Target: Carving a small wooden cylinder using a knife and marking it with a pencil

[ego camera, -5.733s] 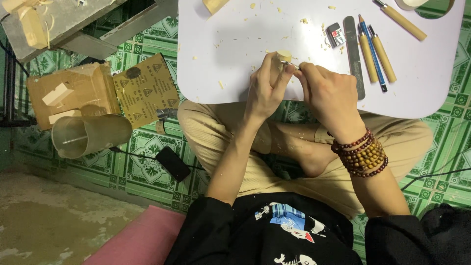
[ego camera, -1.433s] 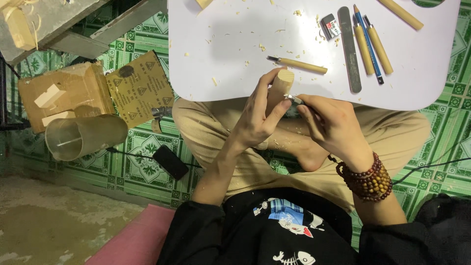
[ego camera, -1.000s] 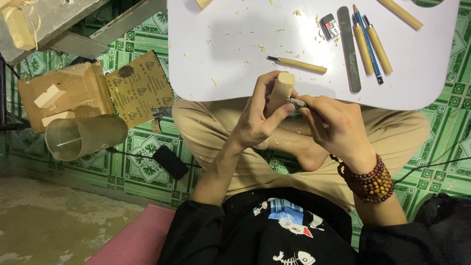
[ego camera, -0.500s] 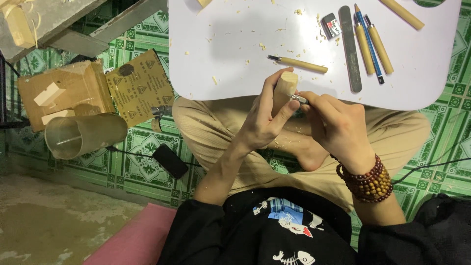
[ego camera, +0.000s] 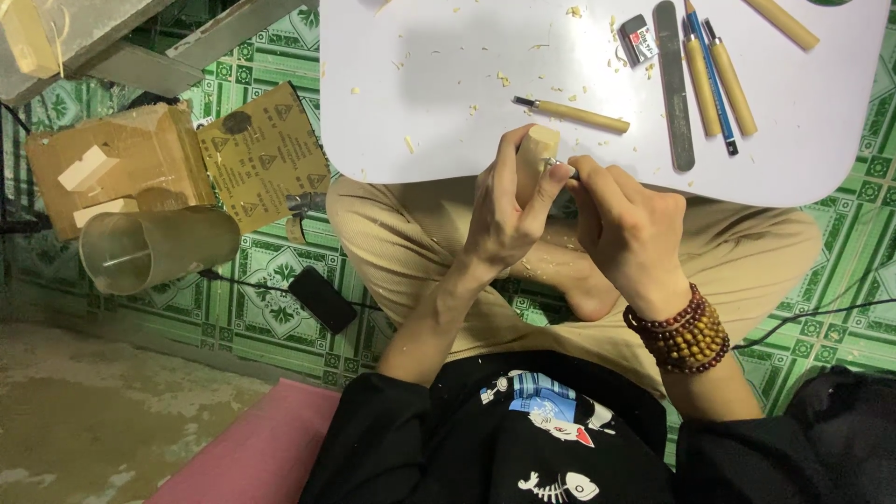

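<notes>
White table (ego camera: 439, 140) | left hand (ego camera: 509, 210) grips one wood block (ego camera: 535, 154) | right hand (ego camera: 630, 233) clamps one knife (ego camera: 560, 168) | five tools

Left half of the surface (ego camera: 420, 112) lies bare apart from small shavings, so there's room for a hand to pass. To the right, a lone tool (ego camera: 571, 114) lies just beyond the hands (ego camera: 579, 219), and a file (ego camera: 674, 84), a pencil (ego camera: 711, 79) and more tools crowd the far right. Off the left edge, sandpaper (ego camera: 264, 154), a box (ego camera: 117, 168) and what looks like a tube (ego camera: 159, 247) fill the floor.
</notes>
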